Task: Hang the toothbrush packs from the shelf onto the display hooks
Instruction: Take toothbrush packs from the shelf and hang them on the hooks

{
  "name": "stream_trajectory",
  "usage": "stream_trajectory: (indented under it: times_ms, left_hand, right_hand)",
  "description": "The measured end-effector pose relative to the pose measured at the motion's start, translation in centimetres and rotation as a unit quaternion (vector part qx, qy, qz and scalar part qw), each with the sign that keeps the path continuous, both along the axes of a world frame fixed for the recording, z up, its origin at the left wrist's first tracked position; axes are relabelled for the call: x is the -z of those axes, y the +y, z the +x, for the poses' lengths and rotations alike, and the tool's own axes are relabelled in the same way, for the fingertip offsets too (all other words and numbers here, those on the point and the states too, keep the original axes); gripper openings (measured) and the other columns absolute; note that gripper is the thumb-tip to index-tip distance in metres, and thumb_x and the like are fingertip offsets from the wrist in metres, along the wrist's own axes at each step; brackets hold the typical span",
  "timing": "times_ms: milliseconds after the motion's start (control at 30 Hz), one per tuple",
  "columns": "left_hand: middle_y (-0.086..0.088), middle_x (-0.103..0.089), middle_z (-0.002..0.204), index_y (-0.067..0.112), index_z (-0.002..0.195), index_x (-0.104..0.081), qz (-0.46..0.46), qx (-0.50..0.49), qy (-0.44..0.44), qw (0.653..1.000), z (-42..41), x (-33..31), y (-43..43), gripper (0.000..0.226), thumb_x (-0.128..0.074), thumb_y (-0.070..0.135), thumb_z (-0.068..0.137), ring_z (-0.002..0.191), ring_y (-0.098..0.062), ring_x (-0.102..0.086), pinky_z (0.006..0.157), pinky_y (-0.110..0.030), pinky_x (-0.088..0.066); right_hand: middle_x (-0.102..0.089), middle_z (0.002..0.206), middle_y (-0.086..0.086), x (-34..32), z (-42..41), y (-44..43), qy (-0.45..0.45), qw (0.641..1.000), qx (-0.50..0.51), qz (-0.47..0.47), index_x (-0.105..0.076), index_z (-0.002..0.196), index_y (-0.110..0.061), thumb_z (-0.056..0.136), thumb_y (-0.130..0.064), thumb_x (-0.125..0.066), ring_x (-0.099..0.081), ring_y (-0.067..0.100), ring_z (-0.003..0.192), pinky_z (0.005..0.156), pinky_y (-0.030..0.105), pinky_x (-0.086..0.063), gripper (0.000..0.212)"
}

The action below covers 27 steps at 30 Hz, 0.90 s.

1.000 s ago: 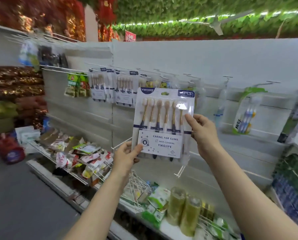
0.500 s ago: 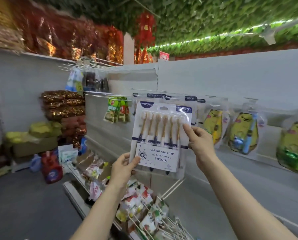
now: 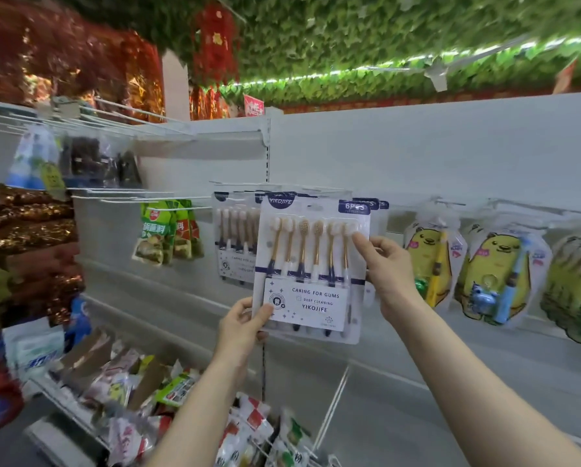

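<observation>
I hold a white toothbrush pack (image 3: pixel 311 264) with several gold-handled brushes upright in front of the white wall panel. My left hand (image 3: pixel 243 326) pinches its lower left corner. Along the right edge, my right hand (image 3: pixel 387 271) grips it, forefinger on the front near the brush heads. The pack's top sits level with a white display hook (image 3: pixel 302 189); whether its hole is on the hook I cannot tell. Behind it hang more of the same toothbrush packs (image 3: pixel 237 241) on neighbouring hooks.
Yellow bear-shaped children's toothbrush packs (image 3: pixel 432 261) hang to the right. Green snack bags (image 3: pixel 157 230) hang to the left under bare white hooks (image 3: pixel 130 197). A wire shelf (image 3: pixel 333 399) below holds mixed small packets (image 3: pixel 167 392). Dark bags hang upper left.
The view has shifted left and closer to the wall. The pack has risen toward the hook row in front of the hanging packs. Both hands keep the same hold.
</observation>
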<state>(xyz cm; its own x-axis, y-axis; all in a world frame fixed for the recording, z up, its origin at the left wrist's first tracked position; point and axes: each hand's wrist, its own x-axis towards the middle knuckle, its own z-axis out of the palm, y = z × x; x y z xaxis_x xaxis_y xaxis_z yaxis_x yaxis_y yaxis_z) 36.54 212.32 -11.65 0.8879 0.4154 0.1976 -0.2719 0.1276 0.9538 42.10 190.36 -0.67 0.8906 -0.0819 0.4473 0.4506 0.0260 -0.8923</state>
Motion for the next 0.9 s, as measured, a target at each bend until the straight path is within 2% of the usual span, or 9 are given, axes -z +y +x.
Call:
stream_trajectory:
  times_ms: [67,200,267,367,467,567,700,800,900]
  left_hand:
    - [0.003,-0.075,0.083,0.017,0.1,-0.068,-0.005,0.017,-0.007,1.0,1.3,-0.3,0.6,0.012,-0.072,0.02,0.089,0.079,-0.018,-0.064,0.071,-0.03,-0.05]
    - [0.0,-0.075,0.092,0.015,0.105,-0.069,-0.003,0.05,-0.015,0.999,3.4,-0.2,1.3,0.017,-0.072,0.021,0.089,0.079,-0.016,-0.063,0.068,-0.028,-0.049]
    - [0.0,-0.075,0.092,0.016,0.103,-0.068,0.003,0.058,-0.013,0.998,4.3,-0.2,1.3,0.015,-0.072,0.019,0.089,0.076,-0.011,-0.065,0.067,-0.026,-0.05]
    - [0.003,-0.072,0.088,0.015,0.101,-0.066,0.006,0.069,-0.009,0.998,5.9,-0.6,1.3,0.012,-0.071,0.016,0.09,0.07,-0.008,-0.063,0.069,-0.028,-0.05]
    - [-0.001,-0.072,0.094,0.015,0.101,-0.066,0.015,0.085,-0.006,0.996,7.8,-0.8,1.0,0.011,-0.07,0.015,0.091,0.077,-0.013,-0.063,0.075,-0.033,-0.052]
    - [-0.005,-0.071,0.098,0.013,0.102,-0.066,0.005,0.095,0.003,0.996,9.2,-0.4,0.6,0.013,-0.071,0.014,0.09,0.083,-0.015,-0.064,0.08,-0.034,-0.055]
    - [-0.003,-0.068,0.094,0.013,0.1,-0.065,-0.007,0.103,0.007,0.995,10.3,-0.2,0.0,0.011,-0.071,0.014,0.09,0.084,-0.014,-0.062,0.078,-0.03,-0.054]
    - [0.001,-0.067,0.092,0.017,0.096,-0.064,-0.008,0.115,0.011,0.993,10.8,-0.1,-0.2,0.009,-0.071,0.015,0.09,0.084,-0.012,-0.062,0.077,-0.029,-0.053]
    - [0.002,-0.066,0.091,0.019,0.093,-0.064,-0.008,0.118,0.017,0.993,11.4,0.1,-0.1,0.01,-0.073,0.018,0.089,0.084,-0.013,-0.06,0.073,-0.027,-0.052]
  right_hand:
    - [-0.074,0.092,0.003,-0.3,0.6,0.5,-0.005,1.0,0.013,-0.004,-0.073,0.095,-0.018,0.083,-0.05,-0.075,-0.069,0.023,0.091,0.089,0.044,-0.057,0.034]
    - [-0.066,0.08,-0.003,-0.1,1.6,0.9,-0.022,0.998,0.053,0.014,-0.072,0.092,-0.012,0.088,-0.042,-0.073,-0.057,0.011,0.076,0.075,0.028,-0.046,0.03]
    - [-0.063,0.076,-0.001,0.2,2.3,0.8,-0.014,0.998,0.063,0.009,-0.072,0.089,-0.012,0.088,-0.043,-0.072,-0.054,0.012,0.075,0.074,0.033,-0.047,0.032]
    - [-0.062,0.08,0.012,0.4,3.2,0.6,0.003,0.997,0.083,-0.003,-0.073,0.09,-0.011,0.084,-0.049,-0.072,-0.054,0.019,0.077,0.077,0.048,-0.053,0.039]
    - [-0.062,0.078,0.003,0.4,4.2,0.3,0.006,0.995,0.098,0.002,-0.072,0.092,-0.01,0.086,-0.045,-0.072,-0.055,0.017,0.077,0.08,0.045,-0.053,0.036]
    - [-0.067,0.081,-0.002,0.3,5.2,0.1,0.01,0.993,0.114,-0.014,-0.073,0.095,-0.015,0.087,-0.042,-0.073,-0.061,0.017,0.081,0.09,0.046,-0.054,0.028]
    - [-0.065,0.076,-0.009,0.1,5.9,0.0,0.006,0.99,0.134,-0.033,-0.073,0.093,-0.018,0.087,-0.04,-0.074,-0.06,0.012,0.078,0.093,0.047,-0.054,0.023]
    - [-0.069,0.081,-0.008,0.0,6.0,-0.1,0.005,0.989,0.141,-0.035,-0.074,0.094,-0.019,0.085,-0.04,-0.075,-0.064,0.012,0.083,0.094,0.046,-0.056,0.023]
    - [-0.069,0.08,-0.007,-0.1,5.7,0.1,0.01,0.989,0.145,-0.037,-0.074,0.091,-0.022,0.083,-0.042,-0.075,-0.064,0.015,0.085,0.095,0.052,-0.055,0.022]
